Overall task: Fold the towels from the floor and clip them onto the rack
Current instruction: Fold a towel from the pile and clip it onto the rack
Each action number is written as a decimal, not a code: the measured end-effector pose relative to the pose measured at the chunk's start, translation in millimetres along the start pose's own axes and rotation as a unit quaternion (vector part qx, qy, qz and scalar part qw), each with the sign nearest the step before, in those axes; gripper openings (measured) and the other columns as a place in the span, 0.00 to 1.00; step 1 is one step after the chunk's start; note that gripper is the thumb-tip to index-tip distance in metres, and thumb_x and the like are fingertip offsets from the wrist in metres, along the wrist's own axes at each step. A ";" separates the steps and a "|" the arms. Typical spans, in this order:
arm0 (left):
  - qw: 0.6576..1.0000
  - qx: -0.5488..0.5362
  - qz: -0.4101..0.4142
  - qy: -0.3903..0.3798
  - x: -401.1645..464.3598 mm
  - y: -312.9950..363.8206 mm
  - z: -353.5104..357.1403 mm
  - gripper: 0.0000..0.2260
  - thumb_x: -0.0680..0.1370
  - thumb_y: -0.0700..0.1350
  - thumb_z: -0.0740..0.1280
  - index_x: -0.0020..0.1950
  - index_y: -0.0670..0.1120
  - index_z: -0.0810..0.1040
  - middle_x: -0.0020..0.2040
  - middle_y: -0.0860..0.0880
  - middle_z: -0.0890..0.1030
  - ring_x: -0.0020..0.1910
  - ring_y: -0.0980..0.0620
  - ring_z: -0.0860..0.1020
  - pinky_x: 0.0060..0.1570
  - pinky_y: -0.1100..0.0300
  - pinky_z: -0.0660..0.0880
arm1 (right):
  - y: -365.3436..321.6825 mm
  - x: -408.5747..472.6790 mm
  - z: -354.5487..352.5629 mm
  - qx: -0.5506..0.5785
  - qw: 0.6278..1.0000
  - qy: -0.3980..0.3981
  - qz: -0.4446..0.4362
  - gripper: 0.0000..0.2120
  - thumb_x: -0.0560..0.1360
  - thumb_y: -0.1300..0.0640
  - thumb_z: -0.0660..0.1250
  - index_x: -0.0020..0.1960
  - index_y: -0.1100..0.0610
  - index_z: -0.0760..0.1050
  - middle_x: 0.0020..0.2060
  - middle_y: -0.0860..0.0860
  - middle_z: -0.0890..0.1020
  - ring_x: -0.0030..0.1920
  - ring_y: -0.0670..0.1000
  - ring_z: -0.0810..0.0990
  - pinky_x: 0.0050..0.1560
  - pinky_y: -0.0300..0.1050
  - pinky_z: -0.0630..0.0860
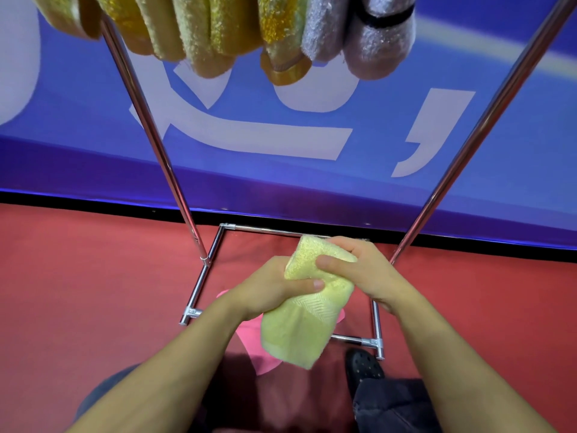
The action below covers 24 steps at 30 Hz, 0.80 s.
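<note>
Both hands grip one folded yellow towel (307, 307): left hand (274, 289) closed around its middle, right hand (359, 267) closed on its top

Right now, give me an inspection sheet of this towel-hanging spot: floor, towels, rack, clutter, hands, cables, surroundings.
Surface: red floor, bare apart from the rack base and a pink towel.
Job's things: yellow towel folded, held in both hands above the rack base; pink towel on the floor beneath it; hung towels, yellow and lilac, at the top of the rack.
Clutter: nothing seen.
Grippers: left hand and right hand each have a grip on the yellow towel, thumbs on top.
Cables: nothing seen; a black band circles one lilac towel.
Surroundings: blue banner with white lettering behind the rack; a black shoe by the base.
</note>
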<state>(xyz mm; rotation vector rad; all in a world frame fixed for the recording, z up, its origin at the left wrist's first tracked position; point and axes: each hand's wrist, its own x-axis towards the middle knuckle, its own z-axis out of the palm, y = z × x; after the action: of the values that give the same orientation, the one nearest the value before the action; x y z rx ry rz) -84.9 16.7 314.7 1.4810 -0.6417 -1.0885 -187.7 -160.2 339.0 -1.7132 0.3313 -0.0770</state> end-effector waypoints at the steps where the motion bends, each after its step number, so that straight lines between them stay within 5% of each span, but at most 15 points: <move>1: 1.000 -0.003 -0.004 -0.007 -0.6 0.7 0.8 0.08 0.77 0.42 0.74 0.56 0.46 0.85 0.53 0.44 0.87 0.53 0.46 0.85 0.53 0.52 0.80 | 0.2 0.5 1.3 -0.010 1.000 0.011 -0.005 0.09 0.73 0.54 0.76 0.52 0.55 0.84 0.46 0.52 0.87 0.44 0.48 0.85 0.45 0.42 0.79; 7: 1.000 -0.022 -0.017 -0.013 1.4 1.2 2.6 0.12 0.75 0.39 0.75 0.58 0.45 0.84 0.55 0.43 0.86 0.54 0.45 0.85 0.56 0.51 0.80 | 0.7 4.5 6.8 0.009 0.994 0.105 -0.009 0.04 0.74 0.56 0.76 0.48 0.56 0.86 0.42 0.56 0.87 0.44 0.57 0.86 0.47 0.57 0.81; 14: 0.999 0.025 -0.032 -0.030 0.9 -1.4 5.9 0.18 0.71 0.35 0.78 0.58 0.47 0.83 0.54 0.48 0.86 0.52 0.52 0.84 0.56 0.53 0.80 | 8.2 13.8 -9.2 0.073 0.974 0.214 0.014 0.03 0.73 0.55 0.76 0.47 0.53 0.86 0.45 0.58 0.87 0.44 0.52 0.84 0.49 0.55 0.80; 19: 0.995 0.073 -0.028 -0.054 0.5 -1.9 4.9 0.22 0.70 0.37 0.79 0.62 0.47 0.81 0.55 0.51 0.85 0.53 0.54 0.82 0.57 0.53 0.79 | 8.9 10.3 -14.1 0.093 0.979 0.182 0.014 0.06 0.74 0.54 0.76 0.50 0.55 0.86 0.47 0.59 0.87 0.45 0.52 0.84 0.49 0.52 0.79; 24: 0.999 0.034 -0.009 -0.041 -1.6 1.1 6.6 0.15 0.75 0.40 0.76 0.60 0.48 0.81 0.56 0.49 0.86 0.55 0.52 0.84 0.55 0.57 0.79 | 7.9 8.4 -11.0 0.094 0.986 0.137 0.006 0.07 0.74 0.56 0.75 0.51 0.56 0.85 0.46 0.57 0.87 0.45 0.53 0.85 0.50 0.53 0.80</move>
<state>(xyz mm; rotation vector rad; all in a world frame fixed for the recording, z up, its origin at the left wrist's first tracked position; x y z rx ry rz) -91.2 14.8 316.6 1.5092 -0.7298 -1.1567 -183.7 -174.0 332.1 -1.5130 0.5218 -0.3283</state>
